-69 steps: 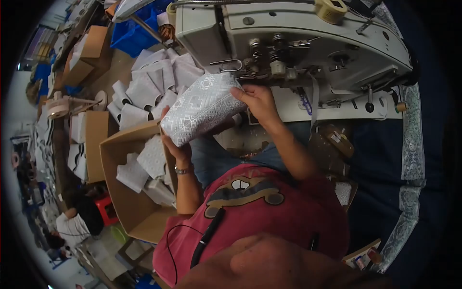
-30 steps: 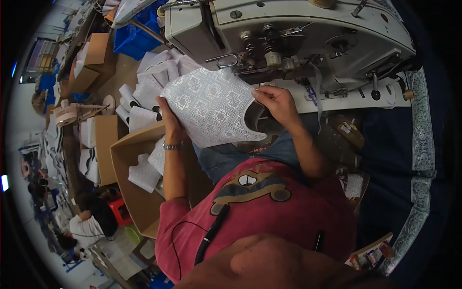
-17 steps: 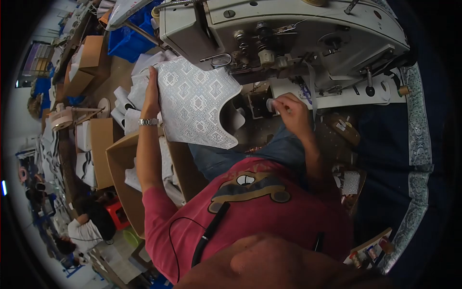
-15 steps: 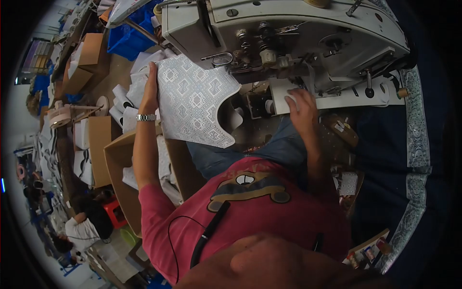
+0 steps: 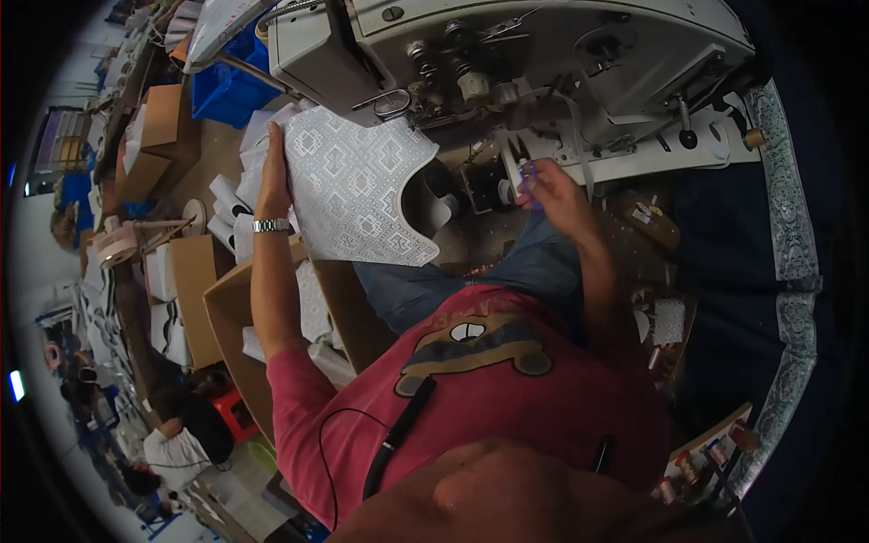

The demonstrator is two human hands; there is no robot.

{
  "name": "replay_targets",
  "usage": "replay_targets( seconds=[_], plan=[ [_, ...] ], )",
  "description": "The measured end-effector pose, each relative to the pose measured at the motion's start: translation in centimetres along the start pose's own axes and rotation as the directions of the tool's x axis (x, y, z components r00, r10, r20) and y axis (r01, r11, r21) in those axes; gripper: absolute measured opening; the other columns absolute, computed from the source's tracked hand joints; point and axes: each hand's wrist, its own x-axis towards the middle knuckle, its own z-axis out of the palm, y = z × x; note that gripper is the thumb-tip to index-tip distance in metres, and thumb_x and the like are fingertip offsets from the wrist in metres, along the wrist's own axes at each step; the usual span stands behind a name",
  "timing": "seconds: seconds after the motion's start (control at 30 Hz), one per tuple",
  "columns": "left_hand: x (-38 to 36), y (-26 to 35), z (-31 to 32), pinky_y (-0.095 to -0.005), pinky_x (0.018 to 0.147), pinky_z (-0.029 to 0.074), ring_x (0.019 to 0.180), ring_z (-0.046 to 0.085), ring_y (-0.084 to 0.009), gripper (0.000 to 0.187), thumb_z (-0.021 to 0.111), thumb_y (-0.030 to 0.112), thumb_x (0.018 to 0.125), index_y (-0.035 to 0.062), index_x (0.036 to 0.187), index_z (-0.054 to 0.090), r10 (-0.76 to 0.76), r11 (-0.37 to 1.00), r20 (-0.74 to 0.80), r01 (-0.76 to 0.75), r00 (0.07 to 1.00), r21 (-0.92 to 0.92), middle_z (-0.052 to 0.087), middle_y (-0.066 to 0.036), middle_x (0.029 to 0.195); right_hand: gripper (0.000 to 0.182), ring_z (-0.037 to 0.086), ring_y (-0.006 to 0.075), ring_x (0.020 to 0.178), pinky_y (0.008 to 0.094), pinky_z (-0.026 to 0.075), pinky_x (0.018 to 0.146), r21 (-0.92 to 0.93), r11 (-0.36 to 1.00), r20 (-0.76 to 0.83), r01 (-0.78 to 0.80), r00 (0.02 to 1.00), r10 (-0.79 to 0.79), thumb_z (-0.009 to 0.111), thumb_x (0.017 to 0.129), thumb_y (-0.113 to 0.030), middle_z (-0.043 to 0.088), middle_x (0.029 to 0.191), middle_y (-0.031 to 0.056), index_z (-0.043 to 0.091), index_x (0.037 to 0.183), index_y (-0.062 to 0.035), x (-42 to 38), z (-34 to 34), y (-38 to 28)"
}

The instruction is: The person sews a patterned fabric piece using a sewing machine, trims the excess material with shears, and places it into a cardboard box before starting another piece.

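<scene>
My left hand (image 5: 274,172) holds the left edge of a pale grey patterned piece of material (image 5: 348,181), fingers stretched along it; any fingers underneath are hidden. The piece has a curved cut-out on its right side and spreads beneath the head of a sewing machine (image 5: 534,54). Small scissors with purple handles (image 5: 530,185) are in my right hand (image 5: 557,195), closed around the handles. Their dark blades point up, apart, over the white machine bed (image 5: 588,163).
An open cardboard box (image 5: 226,317) with pale pieces stands beside my left arm. A blue crate (image 5: 231,90) is at the upper left. Thread spools (image 5: 688,466) sit at lower right. A person in a white top (image 5: 181,452) is at the lower left.
My right hand, which was over the machine bed with no scissors visible, now holds the scissors slightly lower and left. My left hand still holds the patterned piece. The whole view has shifted slightly.
</scene>
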Motion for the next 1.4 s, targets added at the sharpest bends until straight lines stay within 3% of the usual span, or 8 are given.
replay_targets(
  seconds=[0.03, 0.23, 0.37, 0.53, 1.17, 1.27, 1.33, 1.4],
  plan=[
    [0.0, 0.0, -0.1, -0.0365, 0.099, 0.053, 0.117, 0.065, -0.0262, 0.079, 0.035, 0.066, 0.1, 0.0003, 0.142, 0.05, -0.005, 1.0, 0.0, 0.005, 1.0, 0.004, 0.062, -0.018, 0.132, 0.018, 0.069, 0.0239, 0.09, 0.038, 0.055, 0.079, 0.589, 0.785, 0.258, -0.189, 0.965, 0.038, 0.052, 0.098, -0.008, 0.066, 0.106, 0.0118, 0.057, 0.114, -0.0009, -0.5, 1.3, -0.9],
    [-0.2, -0.1, 0.6, -0.0358, 0.1, 0.052, 0.117, 0.064, -0.0254, 0.077, 0.038, 0.065, 0.1, 0.0028, 0.144, 0.047, 0.075, 0.997, -0.015, -0.074, 0.997, 0.033, 0.061, -0.018, 0.134, 0.021, 0.056, 0.01, 0.078, 0.0258, 0.045, 0.069, 0.778, 0.608, 0.276, -0.155, 0.955, -0.11, 0.052, 0.105, -0.02, 0.059, 0.09, 0.0019, 0.056, 0.117, -0.0034, 0.6, 7.5, -5.0],
    [-0.2, -0.1, 0.7, -0.0357, 0.097, 0.053, 0.112, 0.066, -0.0245, 0.077, 0.04, 0.066, 0.099, 0.0025, 0.14, 0.05, 0.078, 0.996, -0.026, -0.077, 0.997, 0.034, 0.063, -0.017, 0.128, 0.023, 0.046, 0.0061, 0.066, 0.0215, 0.038, 0.059, 0.647, 0.763, 0.186, -0.011, 0.972, -0.145, 0.053, 0.105, -0.026, 0.049, 0.08, -0.0021, 0.058, 0.112, -0.0041, 1.8, 8.9, -6.7],
    [-0.6, 0.1, 0.7, -0.0355, 0.093, 0.055, 0.106, 0.068, -0.0238, 0.077, 0.042, 0.068, 0.097, 0.001, 0.134, 0.053, 0.068, 0.997, -0.029, -0.067, 0.997, 0.033, 0.065, -0.016, 0.122, 0.029, 0.038, 0.0037, 0.052, 0.0199, 0.028, 0.045, 0.668, 0.726, 0.303, -0.165, 0.951, -0.063, 0.052, 0.105, -0.033, 0.042, 0.07, -0.0043, 0.059, 0.104, -0.0047, 2.7, 9.0, -7.1],
    [-0.1, -0.4, 0.2, -0.0363, 0.094, 0.055, 0.108, 0.068, -0.0252, 0.081, 0.042, 0.07, 0.096, -0.001, 0.135, 0.054, 0.008, 0.999, -0.038, -0.006, 0.999, 0.04, 0.066, -0.018, 0.123, 0.03, 0.029, 0.0001, 0.049, 0.019, 0.02, 0.043, 0.736, 0.634, 0.277, -0.238, 0.96, 0.037, 0.055, 0.103, -0.035, 0.037, 0.064, -0.0079, 0.054, 0.084, -0.0111, 3.3, 10.0, -6.8],
    [0.2, -0.5, -0.1, -0.035, 0.097, 0.053, 0.112, 0.066, -0.0251, 0.081, 0.042, 0.068, 0.097, -0.0013, 0.137, 0.053, 0.008, 1.0, -0.057, -0.007, 0.998, 0.028, 0.064, -0.018, 0.127, 0.029, 0.044, 0.0077, 0.052, 0.0255, 0.035, 0.048, 0.646, 0.763, 0.06, -0.021, 0.998, -0.024, 0.058, 0.101, -0.032, 0.051, 0.065, -0.0016, 0.059, 0.089, -0.006, 3.7, 10.1, -5.3],
    [0.2, -0.9, -0.5, -0.0348, 0.096, 0.053, 0.111, 0.066, -0.0249, 0.081, 0.042, 0.068, 0.097, -0.001, 0.137, 0.053, 0.008, 1.0, -0.082, -0.006, 0.997, 0.019, 0.064, -0.018, 0.127, 0.025, 0.055, 0.0143, 0.059, 0.0302, 0.044, 0.057, 0.227, 0.893, -0.254, 0.39, 0.908, -0.332, 0.061, 0.099, -0.029, 0.061, 0.072, 0.0045, 0.062, 0.101, -0.0035, 2.9, 9.5, -5.8],
    [0.1, -0.7, -0.2, -0.037, 0.091, 0.057, 0.104, 0.069, -0.025, 0.08, 0.045, 0.071, 0.095, 0.0007, 0.131, 0.055, 0.033, 0.999, -0.067, -0.031, 0.997, 0.036, 0.067, -0.016, 0.118, 0.025, 0.058, 0.0167, 0.062, 0.0317, 0.046, 0.059, 0.135, 0.919, -0.22, 0.37, 0.916, -0.337, 0.064, 0.098, -0.028, 0.063, 0.075, 0.0067, 0.062, 0.105, -0.0038, 2.4, 9.0, -5.5]
  ],
)
